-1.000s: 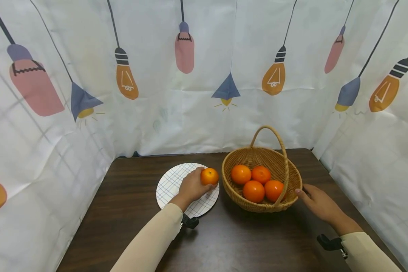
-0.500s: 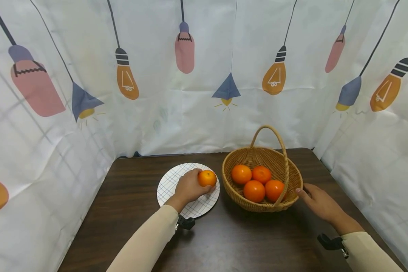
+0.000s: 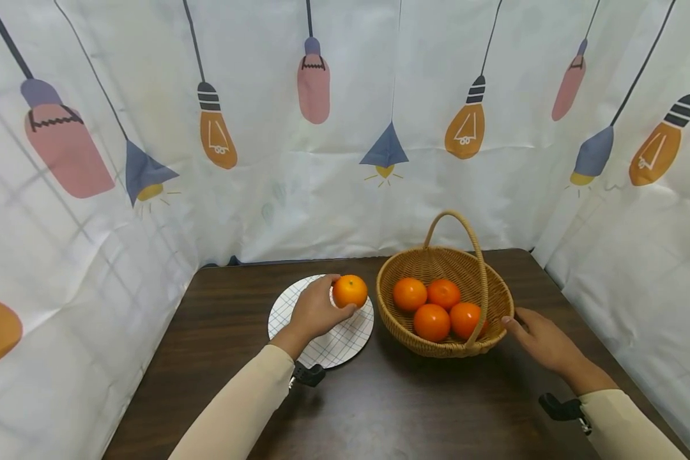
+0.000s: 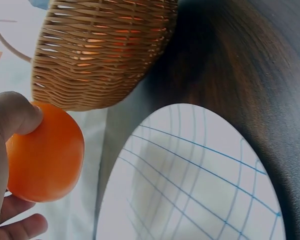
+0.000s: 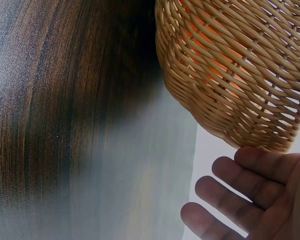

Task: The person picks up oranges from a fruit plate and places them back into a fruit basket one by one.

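Observation:
In the head view my left hand point(image 3: 317, 310) grips an orange point(image 3: 349, 291) between thumb and fingers, held above the round white plate point(image 3: 339, 348). The plate carries a thin blue grid pattern. In the left wrist view the thumb lies across the side of the orange point(image 4: 50, 155), apart from the plate point(image 4: 190, 175). To the right stands a wicker basket point(image 3: 420, 345) with an arched handle and several oranges point(image 3: 431, 322) inside. My right hand point(image 3: 543, 342) touches the basket's right end. From the right wrist, its fingers point(image 5: 230, 200) are straight, the uppermost touching the weave point(image 5: 230, 90).
Plate and basket stand on a dark wooden table point(image 3: 379, 409), side by side near its back edge. A white curtain point(image 3: 333, 211) with printed lamps encloses the back and sides. Dark devices point(image 3: 560, 407) are strapped at both wrists.
My left hand has drawn slightly left with the orange, dipped, then risen a little over the plate. The right hand stays at the basket.

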`<state>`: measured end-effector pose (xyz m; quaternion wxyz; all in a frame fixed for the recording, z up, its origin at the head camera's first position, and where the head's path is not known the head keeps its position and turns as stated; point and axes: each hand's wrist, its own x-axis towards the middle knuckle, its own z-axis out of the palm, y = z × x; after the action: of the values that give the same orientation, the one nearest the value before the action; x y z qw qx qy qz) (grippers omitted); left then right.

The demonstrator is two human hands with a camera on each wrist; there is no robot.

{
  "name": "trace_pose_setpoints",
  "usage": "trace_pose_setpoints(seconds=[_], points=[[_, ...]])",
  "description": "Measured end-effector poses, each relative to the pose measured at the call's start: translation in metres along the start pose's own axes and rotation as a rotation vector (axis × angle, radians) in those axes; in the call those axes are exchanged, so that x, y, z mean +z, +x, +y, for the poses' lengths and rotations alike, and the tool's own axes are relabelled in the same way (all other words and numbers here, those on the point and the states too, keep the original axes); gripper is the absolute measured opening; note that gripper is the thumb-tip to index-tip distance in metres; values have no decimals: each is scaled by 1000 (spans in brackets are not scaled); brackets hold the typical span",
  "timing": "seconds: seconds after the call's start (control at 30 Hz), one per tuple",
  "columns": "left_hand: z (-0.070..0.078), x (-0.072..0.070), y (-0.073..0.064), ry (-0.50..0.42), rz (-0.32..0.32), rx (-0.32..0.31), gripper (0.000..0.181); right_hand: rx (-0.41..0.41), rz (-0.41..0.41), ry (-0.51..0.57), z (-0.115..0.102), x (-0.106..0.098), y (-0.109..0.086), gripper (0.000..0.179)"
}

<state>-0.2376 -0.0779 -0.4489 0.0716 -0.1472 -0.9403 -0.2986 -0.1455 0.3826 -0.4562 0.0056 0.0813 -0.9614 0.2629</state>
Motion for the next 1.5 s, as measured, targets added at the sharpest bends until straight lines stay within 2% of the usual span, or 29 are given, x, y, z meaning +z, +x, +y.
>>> trace_pose_setpoints(seconds=[0.33,0.6,0.87,1.13,1.5], points=[[12,-11,2,-13,49,54,77,-25,2,5,-1,-1,1,56],[30,-18,5,-20,42,96,77,-15,1,-8,0,-1,2,58],[40,-20,11,-13,57,137,76,-23,7,3,2,0,2,57],[57,-16,13,-29,48,185,76,-24,20,1,0,-1,2,56],[84,0,13,-22,-15,218,74,-12,12,7,-1,1,1,58]])
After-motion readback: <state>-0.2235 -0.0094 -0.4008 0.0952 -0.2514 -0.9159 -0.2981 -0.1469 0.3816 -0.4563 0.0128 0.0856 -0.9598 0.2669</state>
